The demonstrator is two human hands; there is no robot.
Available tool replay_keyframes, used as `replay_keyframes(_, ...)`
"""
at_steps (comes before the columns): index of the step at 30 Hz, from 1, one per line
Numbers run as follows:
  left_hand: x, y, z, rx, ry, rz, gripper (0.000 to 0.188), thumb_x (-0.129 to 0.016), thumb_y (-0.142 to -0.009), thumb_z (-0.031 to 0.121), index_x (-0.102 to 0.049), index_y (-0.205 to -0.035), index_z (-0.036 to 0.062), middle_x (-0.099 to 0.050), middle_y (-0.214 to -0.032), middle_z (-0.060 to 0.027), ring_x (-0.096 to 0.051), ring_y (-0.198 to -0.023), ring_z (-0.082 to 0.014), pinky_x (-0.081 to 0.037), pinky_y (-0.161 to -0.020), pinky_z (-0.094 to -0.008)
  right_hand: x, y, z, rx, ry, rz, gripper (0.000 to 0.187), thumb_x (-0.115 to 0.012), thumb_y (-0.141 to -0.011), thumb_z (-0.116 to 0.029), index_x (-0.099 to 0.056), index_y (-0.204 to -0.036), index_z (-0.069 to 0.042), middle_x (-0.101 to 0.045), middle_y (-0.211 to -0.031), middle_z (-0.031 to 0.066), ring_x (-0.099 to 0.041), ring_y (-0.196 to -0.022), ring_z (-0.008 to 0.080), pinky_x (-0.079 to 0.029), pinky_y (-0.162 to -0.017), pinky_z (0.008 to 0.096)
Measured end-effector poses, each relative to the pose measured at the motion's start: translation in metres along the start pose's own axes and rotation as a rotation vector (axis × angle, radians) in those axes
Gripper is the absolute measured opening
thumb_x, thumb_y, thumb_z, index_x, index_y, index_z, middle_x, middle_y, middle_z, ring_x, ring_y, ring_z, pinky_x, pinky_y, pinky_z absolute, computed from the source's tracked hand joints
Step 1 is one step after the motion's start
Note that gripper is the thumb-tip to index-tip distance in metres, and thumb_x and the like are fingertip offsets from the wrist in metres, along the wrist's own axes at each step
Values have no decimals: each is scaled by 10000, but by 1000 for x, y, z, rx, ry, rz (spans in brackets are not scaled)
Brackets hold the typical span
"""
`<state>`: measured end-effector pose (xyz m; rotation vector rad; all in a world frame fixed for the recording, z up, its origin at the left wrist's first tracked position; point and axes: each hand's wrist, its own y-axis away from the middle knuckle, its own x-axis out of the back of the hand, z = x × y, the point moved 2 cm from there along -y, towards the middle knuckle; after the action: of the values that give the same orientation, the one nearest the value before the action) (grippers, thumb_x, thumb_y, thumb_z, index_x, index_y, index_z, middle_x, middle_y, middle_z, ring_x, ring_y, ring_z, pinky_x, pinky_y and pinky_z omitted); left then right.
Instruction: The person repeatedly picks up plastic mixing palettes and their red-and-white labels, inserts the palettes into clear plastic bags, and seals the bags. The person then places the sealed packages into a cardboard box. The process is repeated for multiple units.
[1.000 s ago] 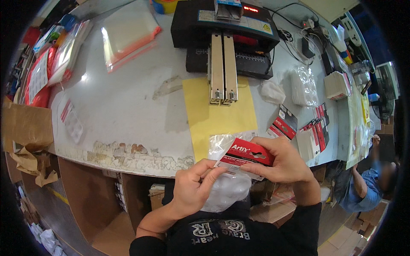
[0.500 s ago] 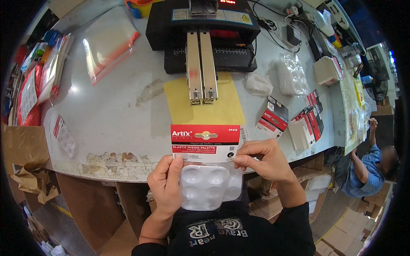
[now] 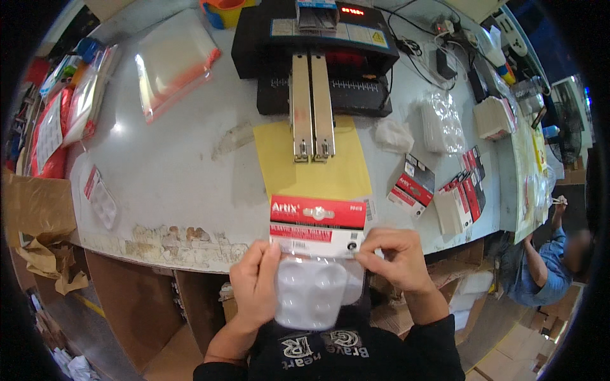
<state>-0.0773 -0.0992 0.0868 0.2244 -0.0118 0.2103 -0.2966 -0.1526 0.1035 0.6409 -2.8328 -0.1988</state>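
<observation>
My left hand [image 3: 255, 286] is closed on the left edge of a packaged white plastic mixing palette [image 3: 308, 295] with round wells. Its thumb lies against the lower left corner of the red, black and white header card [image 3: 318, 219]. My right hand [image 3: 400, 257] pinches the card's lower right corner between thumb and fingers. A second white palette shows partly behind the first. The pack is held at the table's front edge, card toward the far side. Beyond it, two metal arms [image 3: 312, 108] of a black bench machine [image 3: 318, 41] reach over a yellow sheet [image 3: 270, 155].
Folded header cards [image 3: 412, 185] and a card stack [image 3: 454, 213] lie at right, near clear-wrapped palettes [image 3: 443, 124]. Another packaged palette [image 3: 101, 206] lies at left. Clear bags [image 3: 175, 66] rest far left. Cables [image 3: 438, 70] run at far right. A co-worker [image 3: 543, 267] is at right.
The whole view has shifted slightly, so table things sit further right and lower. Both hands keep their grip on the pack, which appears a little lower and is blurred.
</observation>
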Motion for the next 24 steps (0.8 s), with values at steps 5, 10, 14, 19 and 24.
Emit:
replay_keyframes(5, -8, -41, -19, 97, -19, -52, 233, -469, -979, 176, -531, -801, 40, -451, -727, 55, -392, -695, -34, -344, -627, -197, 1, -40, 21, -412, -270, 21, 184, -669, -839, -164, -674, -757, 0, -574, -619, -4, -486, -510, 64, -355, -472, 208)
replay_keyframes(10, -17, -103, -59, 36, 79, 24, 236, -485, -976, 176, -497, -768, 65, -444, -721, 58, -374, -674, -27, -327, -606, -190, -6, -90, 57, -385, -446, 175, 161, -623, -884, -147, -670, -835, 0, -559, -637, -8, -478, -526, 49, -305, -447, 183)
replay_keyframes(14, -14, -119, -70, -14, 32, -5, 268, -462, -979, 176, -481, -772, 6, -513, -711, -9, -437, -685, -78, -387, -645, -240, -7, -99, 75, -266, -482, 184, 159, -617, -904, -149, -668, -872, -2, -576, -667, 1, -492, -551, 52, -329, -468, 188)
replay_keyframes(19, -20, -118, -76, 60, 220, -4, 236, -488, -970, 169, -518, -789, 22, -534, -732, 3, -449, -683, -83, -396, -655, -241, -10, -100, 78, -244, -405, 197, 191, -623, -911, -173, -662, -861, 7, -596, -676, 20, -516, -571, 60, -380, -485, 213)
replay_keyframes(24, 20, -105, -61, 4, -95, 79, 210, -506, -966, 197, -610, -934, 18, -599, -788, -48, -546, -784, -129, -439, -738, -298, 34, -67, 71, -19, 389, 438, 212, -574, -937, -180, -625, -901, 22, -622, -660, 70, -593, -575, 161, -447, -519, 297)
